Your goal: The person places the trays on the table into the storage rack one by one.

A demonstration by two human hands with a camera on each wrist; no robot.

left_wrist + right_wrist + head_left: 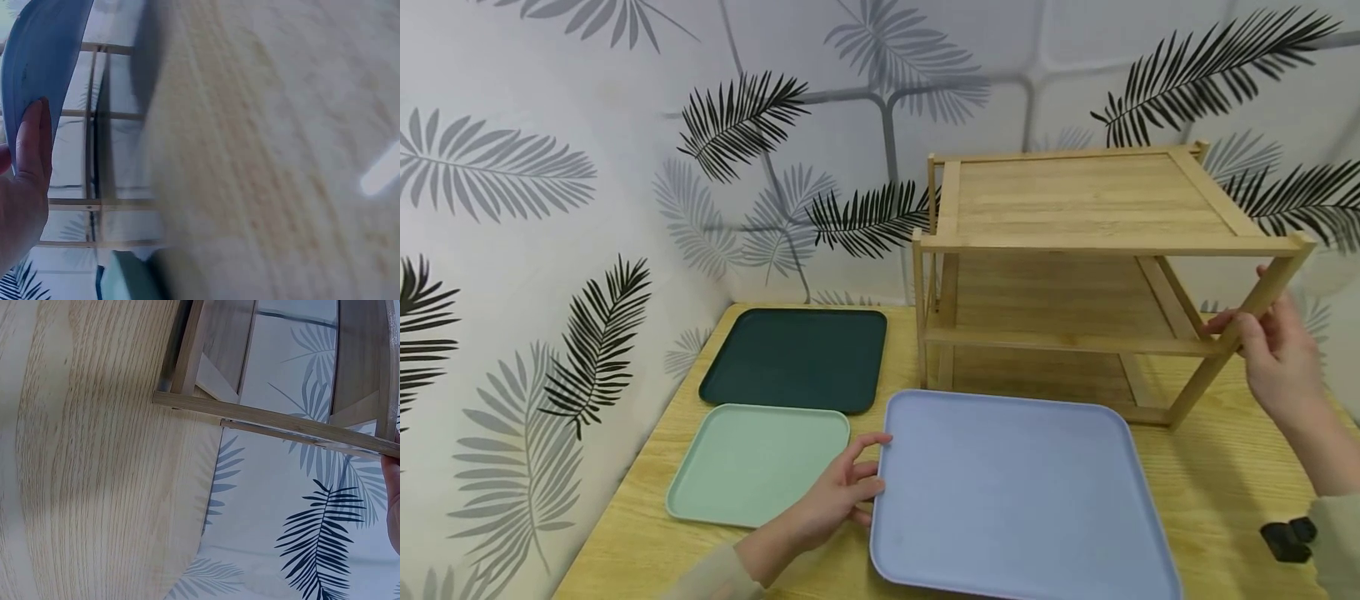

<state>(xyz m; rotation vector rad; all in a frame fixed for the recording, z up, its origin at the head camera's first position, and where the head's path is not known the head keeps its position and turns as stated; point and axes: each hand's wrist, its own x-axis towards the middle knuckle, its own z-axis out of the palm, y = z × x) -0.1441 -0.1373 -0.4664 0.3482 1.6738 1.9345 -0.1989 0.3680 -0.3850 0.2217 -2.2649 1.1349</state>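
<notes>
My left hand (842, 492) holds the left edge of a large periwinkle-blue tray (1015, 492). In the left wrist view the fingers (32, 140) lie against the tray's underside (47, 56), which is raised off the table there. A three-tier wooden shelf rack (1075, 243) stands behind the tray. At its right side my right hand (1285, 354) grips the slanted front post (1213, 375), about level with the middle tier. Only a sliver of that hand (392, 506) shows in the right wrist view, at the edge beside the post.
A light green tray (760, 465) lies left of my left hand, with a dark green tray (797, 357) behind it. A small black object (1288, 540) is near the right sleeve. Leaf-patterned covering (647, 167) rises behind and left of the wooden table (625, 542).
</notes>
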